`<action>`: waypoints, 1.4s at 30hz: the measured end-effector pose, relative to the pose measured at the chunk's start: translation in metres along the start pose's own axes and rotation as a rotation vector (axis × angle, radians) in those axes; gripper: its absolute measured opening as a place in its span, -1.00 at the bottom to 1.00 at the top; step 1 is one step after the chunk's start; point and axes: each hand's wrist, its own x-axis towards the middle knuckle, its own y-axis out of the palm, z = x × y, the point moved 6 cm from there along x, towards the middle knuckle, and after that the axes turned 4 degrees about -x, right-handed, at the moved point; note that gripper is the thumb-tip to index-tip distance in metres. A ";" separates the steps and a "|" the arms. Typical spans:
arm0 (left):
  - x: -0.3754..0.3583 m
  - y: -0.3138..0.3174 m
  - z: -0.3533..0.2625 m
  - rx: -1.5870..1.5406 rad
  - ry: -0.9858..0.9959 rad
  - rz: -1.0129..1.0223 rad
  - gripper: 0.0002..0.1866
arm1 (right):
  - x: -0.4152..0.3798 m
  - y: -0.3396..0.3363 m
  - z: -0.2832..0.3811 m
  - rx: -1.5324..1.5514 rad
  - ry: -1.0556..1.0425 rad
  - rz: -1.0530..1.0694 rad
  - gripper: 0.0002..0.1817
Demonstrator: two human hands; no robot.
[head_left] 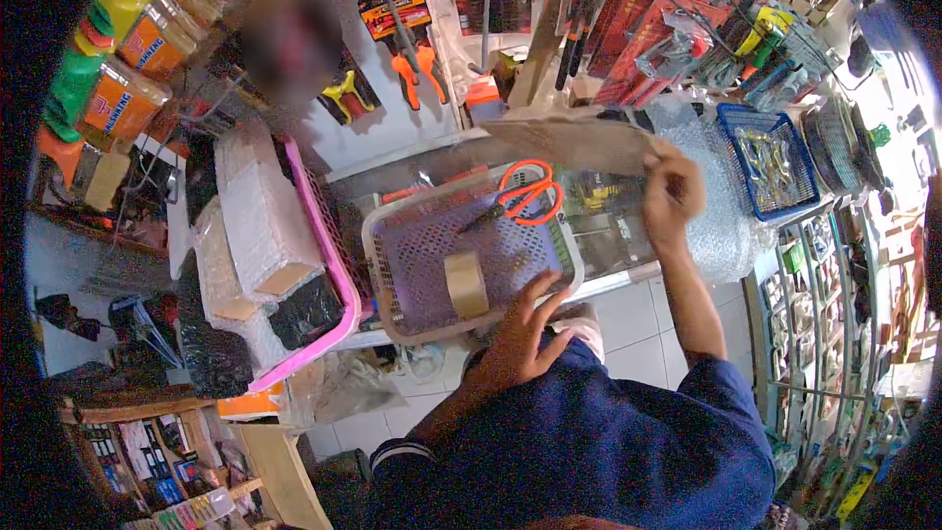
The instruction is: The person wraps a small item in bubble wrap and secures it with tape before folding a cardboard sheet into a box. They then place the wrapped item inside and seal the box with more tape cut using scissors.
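Observation:
My right hand (674,194) is closed on the right end of a flat brown piece, perhaps cardboard (579,144), held over the back of the glass counter. My left hand (530,334) has its fingers spread at the front right rim of a pale perforated basket (380,280) and holds nothing. In that basket are a roll of tan tape (465,285) and scissors with orange-red handles (531,193), their blades pointing left.
A pink basket (339,280) with bubble-wrapped boxes (260,216) stands at the left. Bubble wrap (721,206) and a blue basket (767,162) of metal parts lie at the right. Packaged tools (402,29) hang behind; shelves (814,314) stand at the right.

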 end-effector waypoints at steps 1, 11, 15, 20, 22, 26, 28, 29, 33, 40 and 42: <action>-0.001 -0.009 -0.007 -0.068 0.016 -0.060 -0.22 | -0.009 -0.017 0.003 0.040 0.082 -0.062 -0.79; 0.025 -0.077 -0.024 -0.220 0.065 -0.549 0.47 | -0.099 -0.046 0.053 0.258 0.642 -0.237 -0.36; 0.023 -0.081 -0.014 -0.065 0.073 -0.555 0.57 | -0.092 -0.027 0.084 0.278 0.578 0.018 -0.33; -0.004 -0.055 0.019 -0.255 -0.216 -0.357 0.54 | -0.083 0.006 0.110 0.415 0.508 0.455 -0.17; -0.022 -0.037 0.041 -0.380 -0.318 -0.288 0.50 | -0.089 0.012 0.107 0.482 0.624 0.434 -0.10; -0.004 -0.063 0.018 -0.094 0.079 -0.370 0.30 | -0.091 0.015 0.104 0.314 0.397 0.575 -0.05; -0.007 -0.079 0.012 -0.068 0.106 -0.381 0.18 | -0.091 0.019 0.108 0.444 0.383 0.516 -0.06; -0.011 -0.084 0.015 -0.142 0.004 -0.341 0.13 | -0.085 0.022 0.108 0.430 0.342 0.526 -0.19; -0.010 -0.089 0.012 -0.135 0.123 -0.367 -0.05 | -0.071 0.028 0.108 0.439 0.259 0.580 -0.51; -0.017 -0.085 0.006 -0.110 0.096 -0.402 -0.04 | -0.060 0.031 0.108 0.442 0.502 0.528 -0.36; -0.017 -0.082 0.005 -0.143 0.084 -0.389 -0.05 | -0.059 0.029 0.103 0.395 0.438 0.583 -0.40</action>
